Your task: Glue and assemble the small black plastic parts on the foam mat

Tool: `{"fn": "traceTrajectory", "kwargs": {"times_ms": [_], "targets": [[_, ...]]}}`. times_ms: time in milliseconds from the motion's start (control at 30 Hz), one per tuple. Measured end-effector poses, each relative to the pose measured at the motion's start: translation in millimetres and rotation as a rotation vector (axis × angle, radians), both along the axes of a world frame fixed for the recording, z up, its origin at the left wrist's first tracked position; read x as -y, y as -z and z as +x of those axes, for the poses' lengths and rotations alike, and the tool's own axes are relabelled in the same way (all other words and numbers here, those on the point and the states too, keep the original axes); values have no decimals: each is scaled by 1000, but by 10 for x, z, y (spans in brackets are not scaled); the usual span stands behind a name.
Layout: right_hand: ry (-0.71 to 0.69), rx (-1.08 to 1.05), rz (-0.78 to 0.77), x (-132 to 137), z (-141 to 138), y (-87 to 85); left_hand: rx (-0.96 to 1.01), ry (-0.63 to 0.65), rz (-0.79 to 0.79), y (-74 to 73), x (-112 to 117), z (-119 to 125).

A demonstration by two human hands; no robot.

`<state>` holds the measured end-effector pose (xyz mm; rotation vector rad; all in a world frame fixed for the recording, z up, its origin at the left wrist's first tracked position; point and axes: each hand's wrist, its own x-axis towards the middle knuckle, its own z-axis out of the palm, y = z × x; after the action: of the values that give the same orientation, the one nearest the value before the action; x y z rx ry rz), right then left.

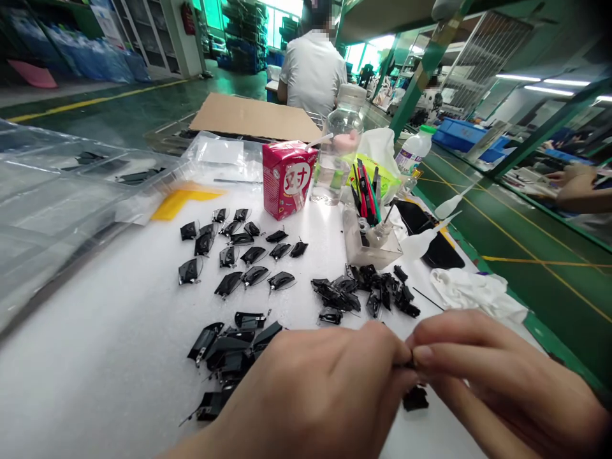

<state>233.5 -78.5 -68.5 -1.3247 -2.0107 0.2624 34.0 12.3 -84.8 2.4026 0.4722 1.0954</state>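
My left hand [315, 395] and right hand [502, 382] are together, the fingertips [423, 356] clamped on a small black part [403, 366], which they mostly hide. It sits above the white-covered worktop [105, 376], in front of me.

Item: one loose black piece [415, 399], just below my right hand.
Item: a heap of black clips [229, 357], touching the edge of my left hand.
Item: a second heap of black clips [366, 293], ahead of my hands.
Item: rows of black clips with clear film [239, 252], set apart from one another, farther out.
Item: a clear plastic box [371, 239] holding pens and utility knives [366, 191], beside two white droppers [421, 243].
Item: a white cloth [473, 293], at the worktop's right edge.
Item: a pink drink carton [288, 178] just beside a clear bottle [340, 146].
Item: clear plastic bags [62, 191] at left, a flattened cardboard sheet [253, 118] beyond.
Farther off: a co-worker in a white shirt [313, 73], and another person's hand [576, 188] at right.
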Motion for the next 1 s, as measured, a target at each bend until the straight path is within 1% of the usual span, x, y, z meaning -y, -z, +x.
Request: {"fn": "traceTrajectory", "kwargs": {"times_ms": [33, 100, 133, 167, 233, 267, 467, 633, 800, 900, 1000], "targets": [[-6, -20, 14, -46, -26, 19, -4, 11, -35, -25, -12, 0], [10, -51, -1, -122, -70, 52, 49, 20, -88, -89, -45, -17], [22, -58, -25, -149, -84, 61, 8, 16, -142, -122, -60, -30], [27, -62, -49, -168, -91, 62, 35, 7, -145, -151, -73, -43], [-9, -67, -114, -184, -94, 49, 49, -6, -153, -188, -87, -65], [-32, -76, -144, -183, -93, 38, 76, -5, -132, -194, -89, -71], [-107, -140, -257, -163, -124, 11, 1, 3, -24, -174, -54, -48], [-125, -166, -199, -194, -159, 17, -50, -25, 30, -188, -10, -31], [-140, -221, -215, -204, -181, 17, 25, -104, 233, -131, 52, -31], [-152, -234, -219, -203, -179, 32, -4, -147, 206, -105, 81, -41], [-165, -212, -204, -212, -166, 46, 1, -119, 203, -95, 71, -47]]}}
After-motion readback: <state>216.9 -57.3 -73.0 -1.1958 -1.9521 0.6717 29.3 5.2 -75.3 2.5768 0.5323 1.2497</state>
